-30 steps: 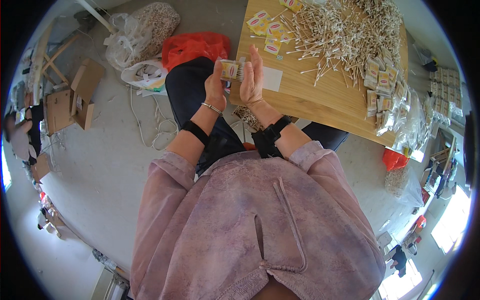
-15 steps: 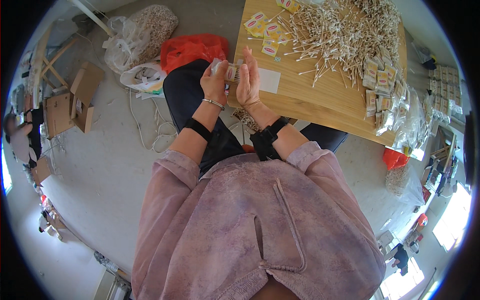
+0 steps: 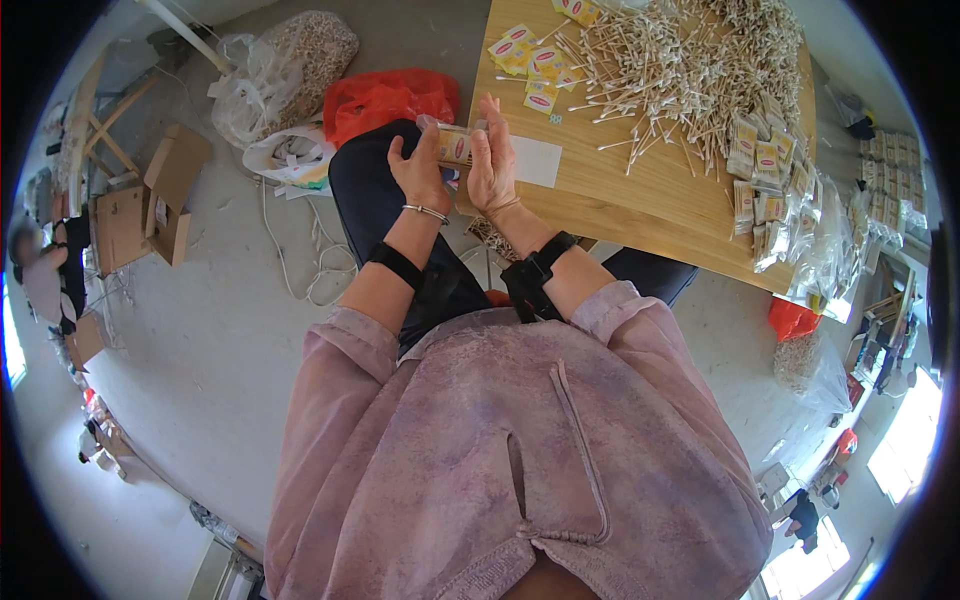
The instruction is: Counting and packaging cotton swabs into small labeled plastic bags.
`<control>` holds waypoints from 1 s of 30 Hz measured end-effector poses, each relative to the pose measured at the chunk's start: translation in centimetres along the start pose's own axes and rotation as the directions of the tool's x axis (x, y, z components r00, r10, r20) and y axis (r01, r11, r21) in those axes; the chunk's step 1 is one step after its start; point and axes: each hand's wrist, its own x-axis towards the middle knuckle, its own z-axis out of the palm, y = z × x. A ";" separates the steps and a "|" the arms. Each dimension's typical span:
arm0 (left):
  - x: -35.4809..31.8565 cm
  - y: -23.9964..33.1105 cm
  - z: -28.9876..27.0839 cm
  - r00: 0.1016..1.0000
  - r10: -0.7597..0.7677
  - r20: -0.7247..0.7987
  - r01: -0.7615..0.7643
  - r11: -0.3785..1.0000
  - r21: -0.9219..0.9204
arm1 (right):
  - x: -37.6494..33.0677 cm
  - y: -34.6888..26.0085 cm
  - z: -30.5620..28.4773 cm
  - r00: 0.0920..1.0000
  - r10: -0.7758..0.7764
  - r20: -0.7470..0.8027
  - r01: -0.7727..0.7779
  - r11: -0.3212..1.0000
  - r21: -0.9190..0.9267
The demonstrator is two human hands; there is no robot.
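Observation:
A small clear packet of cotton swabs with a yellow label lies crosswise between my two hands, just off the table's left edge. At its left end is my left hand, its fingers against the packet and partly hidden, its thumb lifted away. My right hand stands at the other end, palm turned inward and fingers stretched out, touching the packet. Beside my right hand a white card lies on the wooden table. Several yellow printed cards are scattered beyond it.
A big heap of loose cotton swabs covers the table's far side. Filled packets and clear plastic bags crowd its right edge. Left of the table are a red plastic bag, a bag of swabs and an opened carton.
My left thumb has lifted off the packet and spread away, and the left hand has turned slightly, uncovering more of the label. My right hand stays almost where it was.

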 end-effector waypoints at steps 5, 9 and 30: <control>-1.1 -1.3 -0.5 0.997 0.032 0.065 -0.046 0.970 0.238 | 0.0 -0.2 -0.3 1.000 0.025 0.005 -0.025 0.999 0.028; -0.3 -2.2 -1.0 0.986 0.106 0.128 -0.127 0.977 0.169 | 0.1 -0.2 -0.1 1.000 0.007 0.023 -0.007 1.000 0.014; 1.9 -0.7 -1.6 0.932 -0.076 0.353 0.013 0.984 0.176 | 0.0 -0.1 0.1 1.000 0.007 -0.002 -0.007 1.000 -0.023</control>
